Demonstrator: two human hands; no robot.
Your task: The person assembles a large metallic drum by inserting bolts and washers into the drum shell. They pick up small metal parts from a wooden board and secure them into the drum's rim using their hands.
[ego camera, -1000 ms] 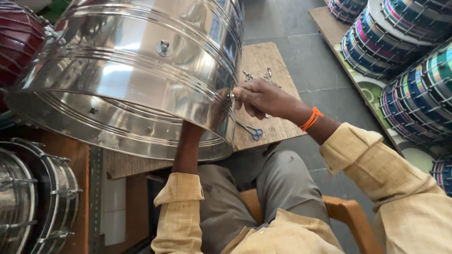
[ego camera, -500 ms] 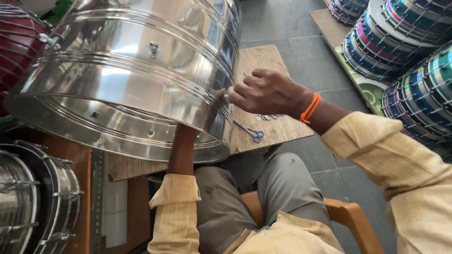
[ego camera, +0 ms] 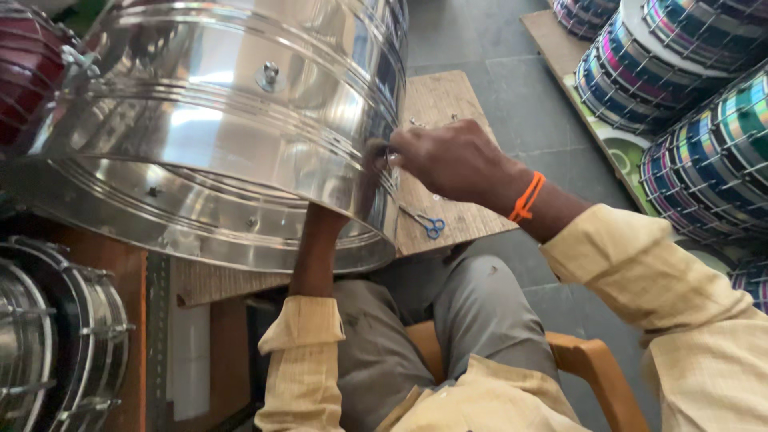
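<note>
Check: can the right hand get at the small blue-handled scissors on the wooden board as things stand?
Probably yes. The right hand is at the side of the shiny steel drum shell, just above the blue-handled scissors; bare wooden board lies between, nothing blocking. Its fingers look busy at the shell.

A drum workshop: steel shell [ego camera: 224, 136], stacked finished drums [ego camera: 688, 104].

1. Blue-handled scissors [ego camera: 433, 226] on a wooden board [ego camera: 448, 100];
2. Striped drums [ego camera: 688, 88] stacked at right;
3. Red drum [ego camera: 24, 76] top left;
4. Wooden chair [ego camera: 596, 376].
</note>
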